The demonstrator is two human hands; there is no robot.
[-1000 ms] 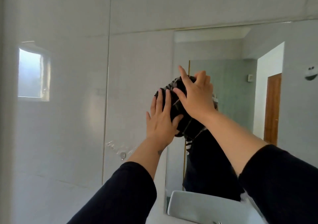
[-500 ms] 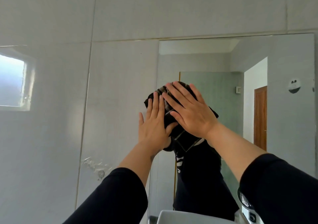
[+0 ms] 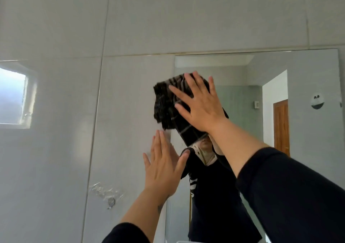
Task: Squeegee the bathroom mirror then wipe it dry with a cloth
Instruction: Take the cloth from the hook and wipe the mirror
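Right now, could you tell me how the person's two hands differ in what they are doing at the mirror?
The right hand presses a dark checked cloth flat against the mirror; the left hand holds nothing. The right hand is higher, near the mirror's top; the left hand sits lower, at the mirror's left edge. Both are open-palmed with fingers extended, in black sleeves.

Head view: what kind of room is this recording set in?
Most likely a home bathroom: large glossy wall tiles, a frameless wall mirror reflecting a wooden door, and a small window. The right hand presses a dark checked cloth to the glass.
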